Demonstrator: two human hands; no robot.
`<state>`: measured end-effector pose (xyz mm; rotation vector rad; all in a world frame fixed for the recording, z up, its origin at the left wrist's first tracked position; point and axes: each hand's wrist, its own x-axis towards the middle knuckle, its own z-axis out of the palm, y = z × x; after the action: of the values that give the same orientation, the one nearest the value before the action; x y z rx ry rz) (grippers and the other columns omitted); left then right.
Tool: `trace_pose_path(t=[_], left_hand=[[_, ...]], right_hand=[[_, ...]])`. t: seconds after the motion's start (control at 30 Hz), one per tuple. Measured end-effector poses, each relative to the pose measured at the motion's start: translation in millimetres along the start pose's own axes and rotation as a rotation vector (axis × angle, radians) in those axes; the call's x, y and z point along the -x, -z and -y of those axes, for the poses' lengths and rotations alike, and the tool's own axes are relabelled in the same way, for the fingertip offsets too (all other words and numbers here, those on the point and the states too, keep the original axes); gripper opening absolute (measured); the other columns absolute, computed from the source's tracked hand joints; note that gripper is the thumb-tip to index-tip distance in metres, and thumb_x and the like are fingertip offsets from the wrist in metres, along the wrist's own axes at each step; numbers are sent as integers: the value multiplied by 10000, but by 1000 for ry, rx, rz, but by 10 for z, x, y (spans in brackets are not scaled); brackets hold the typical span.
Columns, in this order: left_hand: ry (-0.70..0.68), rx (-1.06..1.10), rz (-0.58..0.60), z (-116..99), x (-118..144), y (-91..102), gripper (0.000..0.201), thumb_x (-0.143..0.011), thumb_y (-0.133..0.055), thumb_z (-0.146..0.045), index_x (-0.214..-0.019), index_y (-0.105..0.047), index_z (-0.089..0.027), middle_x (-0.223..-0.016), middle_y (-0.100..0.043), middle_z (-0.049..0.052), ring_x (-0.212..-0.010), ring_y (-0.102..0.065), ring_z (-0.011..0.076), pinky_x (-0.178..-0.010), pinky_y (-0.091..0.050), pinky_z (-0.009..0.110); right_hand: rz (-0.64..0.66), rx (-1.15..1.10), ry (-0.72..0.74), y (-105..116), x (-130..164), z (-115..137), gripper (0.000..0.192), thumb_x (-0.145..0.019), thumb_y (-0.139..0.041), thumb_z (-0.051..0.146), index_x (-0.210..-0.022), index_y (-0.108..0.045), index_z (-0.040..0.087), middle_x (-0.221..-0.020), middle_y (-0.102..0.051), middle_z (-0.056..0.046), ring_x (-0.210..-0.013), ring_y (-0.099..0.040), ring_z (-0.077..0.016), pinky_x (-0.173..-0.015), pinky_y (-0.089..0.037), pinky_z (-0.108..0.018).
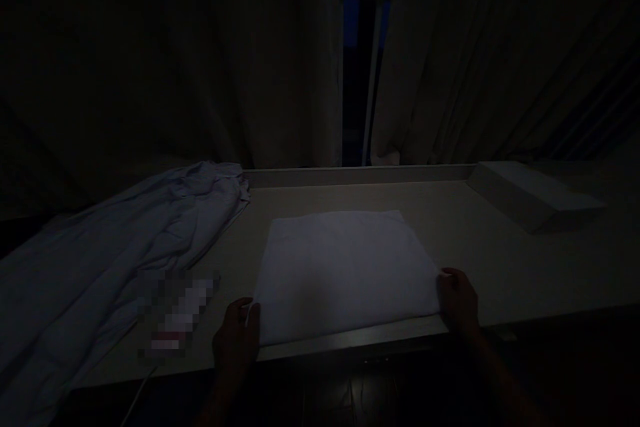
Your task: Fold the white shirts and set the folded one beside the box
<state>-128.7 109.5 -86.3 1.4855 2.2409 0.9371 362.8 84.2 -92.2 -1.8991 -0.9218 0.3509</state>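
Observation:
A white cloth (345, 267), roughly rectangular, lies spread flat on a pale tabletop (445, 213). At its left edge, near the front corner, my left hand (237, 333) pinches the fabric between thumb and fingers. My right hand (457, 297) grips the opposite edge, its fingers closed on the cloth's right side. The front edge of the cloth runs close to the table's front edge. The room is dim, so fine detail in the cloth is hard to make out.
A rumpled light-coloured fabric (165, 220) covers the table's left side. Near it lies a blurred-out object (183, 313), with a white cable (139, 395) below. A pale box-like block (535, 197) stands at the right. Curtains (280, 67) hang behind, parted at a window (367, 67).

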Motion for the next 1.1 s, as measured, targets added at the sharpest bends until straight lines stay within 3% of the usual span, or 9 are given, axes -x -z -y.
trace_pose_path(t=[0.37,0.67,0.9,1.1], left_hand=[[-11,-89,6,36,-28,-50,415,-909,-416,-535,-1170,-537,-236,-933,-679,51,-791,-649,220,-683,-435,296],[-21,-132,40,57,-39,-57,438,-914,-386,-545,-1198,-522,-240,-994,-687,74,-833,-658,234,-713,-448,313],[-5,-90,8,33,-29,-34,448,-898,-410,-565,-1175,-533,-235,-975,-689,67,-844,-654,234,-721,-451,313],[31,-65,71,-28,-139,23,552,-847,-426,-659,-1156,-553,-220,-1020,-696,79,-887,-658,262,-735,-457,333]], right_hand=[[-35,65,42,-22,-40,-66,529,-754,-529,533,-1117,-597,155,-852,-672,-80,-773,-613,-237,-689,-439,-329],[-4,171,97,-59,-39,-125,498,-760,-517,469,-1155,-572,171,-863,-675,-60,-755,-622,-224,-662,-434,-313],[-43,80,12,-57,-55,-95,547,-759,-559,516,-1175,-587,163,-890,-685,-67,-767,-638,-222,-667,-458,-311],[197,163,-55,-18,-390,58,497,-754,-564,619,-901,-712,168,-880,-714,-101,-771,-649,-233,-654,-448,-308]])
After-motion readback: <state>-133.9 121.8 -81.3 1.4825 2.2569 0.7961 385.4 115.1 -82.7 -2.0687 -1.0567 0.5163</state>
